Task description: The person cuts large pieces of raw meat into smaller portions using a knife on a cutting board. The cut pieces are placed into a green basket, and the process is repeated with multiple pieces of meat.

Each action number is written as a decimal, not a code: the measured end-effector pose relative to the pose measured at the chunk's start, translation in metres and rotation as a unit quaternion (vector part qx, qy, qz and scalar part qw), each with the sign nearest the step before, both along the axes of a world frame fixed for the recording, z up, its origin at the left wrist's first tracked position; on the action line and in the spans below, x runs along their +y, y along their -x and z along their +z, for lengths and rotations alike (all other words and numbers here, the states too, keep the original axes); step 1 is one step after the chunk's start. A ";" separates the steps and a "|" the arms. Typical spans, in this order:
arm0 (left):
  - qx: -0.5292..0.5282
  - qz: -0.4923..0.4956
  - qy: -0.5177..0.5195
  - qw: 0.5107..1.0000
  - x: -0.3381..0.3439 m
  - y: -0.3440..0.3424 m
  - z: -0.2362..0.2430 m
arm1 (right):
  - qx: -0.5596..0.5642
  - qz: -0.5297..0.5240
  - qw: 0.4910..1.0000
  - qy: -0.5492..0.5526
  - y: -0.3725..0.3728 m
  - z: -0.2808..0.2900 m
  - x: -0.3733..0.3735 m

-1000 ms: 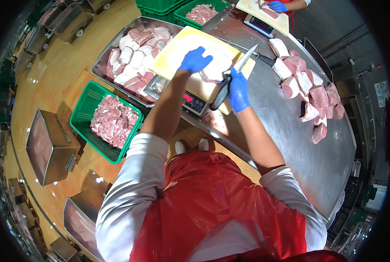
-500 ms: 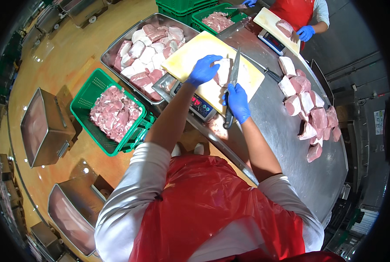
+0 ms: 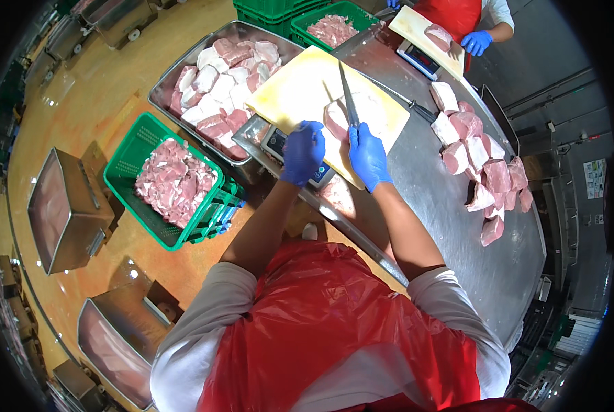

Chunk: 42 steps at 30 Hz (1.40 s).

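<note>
Pink slab of raw meat point(image 3: 336, 118) lies on the yellow cutting board point(image 3: 300, 86), near its front edge, with the knife point(image 3: 348, 101) now standing blade-down across it; a second ago the blade was angled off to the right of the board and the piece sat closer to the scale point(image 3: 279, 143). Right hand point(image 3: 367, 154), blue-gloved, is closed round the knife handle. Left hand point(image 3: 303, 151) has drawn back toward the scale's display, fingers curled, just beside the meat; whether it touches the piece I cannot tell. Reads as a cut being set up or just begun, not finished: the slab looks whole. Beyond the board, a steel tray point(image 3: 173, 75) of cut pieces at left, a green crate point(image 3: 131, 147) of trimmings lower left, and a row of chunks point(image 3: 475, 154) on the steel table point(image 3: 444, 226) at right. Another person's gloved hand point(image 3: 476, 42) works a second board at top.
</note>
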<state>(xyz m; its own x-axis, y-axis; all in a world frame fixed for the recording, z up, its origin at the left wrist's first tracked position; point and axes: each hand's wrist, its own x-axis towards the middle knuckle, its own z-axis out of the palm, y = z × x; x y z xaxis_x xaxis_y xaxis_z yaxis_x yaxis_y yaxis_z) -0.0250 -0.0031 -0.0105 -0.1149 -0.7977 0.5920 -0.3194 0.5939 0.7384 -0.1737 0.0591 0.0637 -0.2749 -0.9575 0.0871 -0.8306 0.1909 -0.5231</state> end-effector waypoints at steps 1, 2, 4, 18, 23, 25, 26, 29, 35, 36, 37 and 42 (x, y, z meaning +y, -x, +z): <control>-0.006 0.017 -0.042 0.999 0.004 -0.005 0.006 | 0.032 0.014 0.999 -0.021 0.005 -0.005 0.004; -0.003 0.029 -0.066 0.997 0.006 -0.011 0.012 | 0.064 0.029 0.997 -0.044 0.009 -0.008 0.007; 0.003 0.060 -0.111 0.992 0.006 -0.028 0.023 | 0.124 0.070 0.983 -0.118 0.024 -0.007 0.042; 0.033 0.012 -0.168 0.985 -0.002 0.048 0.015 | 0.096 0.035 0.995 0.022 0.044 -0.005 0.088; 0.155 0.042 -0.262 0.952 -0.025 0.035 -0.009 | 0.093 0.040 0.994 -0.043 -0.002 -0.006 0.028; 0.119 0.059 -0.243 0.961 -0.017 0.034 -0.009 | 0.108 0.050 0.991 -0.062 -0.009 0.003 0.007; 0.102 0.067 -0.234 0.965 -0.013 0.035 -0.003 | 0.116 0.066 0.990 -0.045 -0.007 0.001 0.000; 0.099 0.100 -0.199 0.970 -0.012 0.035 -0.002 | 0.145 0.095 0.982 -0.075 -0.003 -0.003 0.003; 0.094 0.139 -0.167 0.971 -0.025 -0.003 -0.012 | 0.231 0.146 0.930 -0.245 0.060 0.005 0.091; 0.122 0.147 -0.218 0.957 -0.027 -0.017 -0.012 | 0.258 0.149 0.911 -0.285 0.070 0.020 0.102; 0.121 0.157 -0.182 0.963 -0.031 -0.039 -0.018 | 0.263 0.158 0.913 -0.268 0.080 0.030 0.112; 0.086 0.337 -0.093 0.933 -0.039 -0.202 -0.079 | 0.153 0.060 0.972 -0.168 0.091 0.045 0.147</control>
<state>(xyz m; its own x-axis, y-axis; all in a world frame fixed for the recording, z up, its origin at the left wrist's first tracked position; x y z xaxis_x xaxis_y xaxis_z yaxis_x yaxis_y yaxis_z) 0.1770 -0.0425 -0.0895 0.5344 -0.7450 0.3992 -0.4417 0.1566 0.8834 -0.2644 0.2060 0.1086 -0.1706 -0.9696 -0.1754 -0.9643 0.2008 -0.1724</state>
